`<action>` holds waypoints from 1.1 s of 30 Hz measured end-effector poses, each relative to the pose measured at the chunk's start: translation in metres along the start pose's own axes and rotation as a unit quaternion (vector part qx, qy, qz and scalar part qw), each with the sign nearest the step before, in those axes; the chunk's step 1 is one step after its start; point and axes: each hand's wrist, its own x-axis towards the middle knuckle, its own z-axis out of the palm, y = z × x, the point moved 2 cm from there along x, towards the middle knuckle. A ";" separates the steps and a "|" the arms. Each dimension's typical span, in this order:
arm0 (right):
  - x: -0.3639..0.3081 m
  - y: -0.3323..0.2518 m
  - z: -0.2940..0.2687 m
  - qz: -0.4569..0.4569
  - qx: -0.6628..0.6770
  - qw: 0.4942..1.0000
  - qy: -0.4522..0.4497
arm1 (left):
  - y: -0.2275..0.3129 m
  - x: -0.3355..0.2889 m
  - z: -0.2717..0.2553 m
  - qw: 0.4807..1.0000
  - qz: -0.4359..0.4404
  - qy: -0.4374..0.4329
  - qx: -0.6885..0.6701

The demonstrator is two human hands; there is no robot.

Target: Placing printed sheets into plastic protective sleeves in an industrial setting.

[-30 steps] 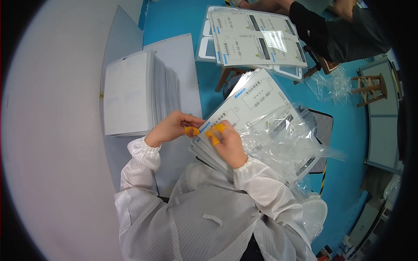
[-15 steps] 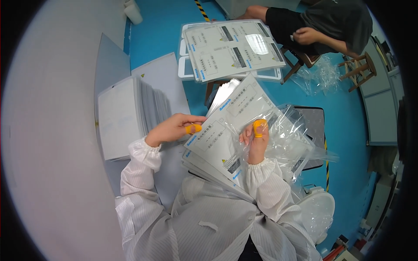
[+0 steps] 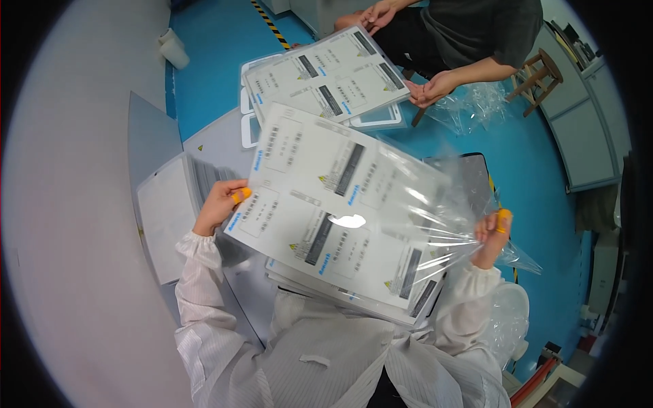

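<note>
A large white printed sheet (image 3: 282,180) hangs tilted in front of me, above a stack of similar sheets (image 3: 299,282). On its left edge my left hand (image 3: 219,207) is closed, an orange finger cot on the thumb. My right hand (image 3: 491,238), also with an orange cot, grips a bunched end of clear plastic film (image 3: 452,228). That film is stretched in taut creases over the sheet's right part. Whether it clings to the sheet or just lies over it, I cannot tell.
A thick stack of white sheets (image 3: 163,211) stands at my left by the wall. Across from me a co-worker's hands (image 3: 435,88) hold the edges of another printed sheet (image 3: 299,81). Crumpled clear film (image 3: 469,109) lies on the blue floor near a wooden stool (image 3: 537,75).
My right hand has moved far right, pulling the film taut. The sheet has been raised and turned, with my left hand still on its edge. The co-worker's hands have come onto their sheet.
</note>
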 end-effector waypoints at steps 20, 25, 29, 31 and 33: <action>-0.202 0.085 -0.364 0.128 -0.708 0.676 0.160 | -0.075 0.020 -0.002 0.993 -0.006 -0.041 -0.115; -0.221 0.195 -0.455 0.228 -0.697 0.679 0.032 | -0.036 -0.023 -0.018 0.996 -0.007 0.065 -0.068; -0.278 0.128 -0.629 0.161 -0.669 0.722 0.074 | -0.077 0.018 0.008 0.999 -0.011 0.013 -0.034; -0.243 0.077 -0.667 0.118 -0.668 0.726 0.110 | -0.131 0.065 0.031 0.994 0.000 -0.015 -0.108; -0.199 0.177 -0.532 0.335 -0.335 0.879 0.056 | -0.044 0.015 0.014 0.989 0.008 0.124 -0.075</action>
